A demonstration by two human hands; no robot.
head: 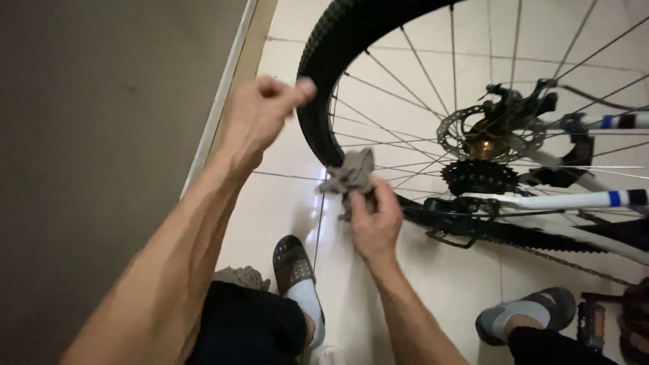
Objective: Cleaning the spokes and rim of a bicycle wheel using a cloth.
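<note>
Pale floor tiles (pixel 446 284) run beneath the bicycle. I see my right hand (pixel 374 226) pinching a grey rag (pixel 351 177) against the spokes (pixel 378 145), my left hand (pixel 260 115) gripping the black tyre (pixel 318 88). Risk, I judge: the rag snagging the 1 cassette (pixel 478 177), or fingers caught between spokes if the wheel turns.

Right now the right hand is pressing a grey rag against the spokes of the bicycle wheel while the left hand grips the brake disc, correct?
Not quite. The head view shows the left hand gripping the black tyre, not the brake disc. The rest stands: the right hand presses the grey rag against the spokes.
</note>
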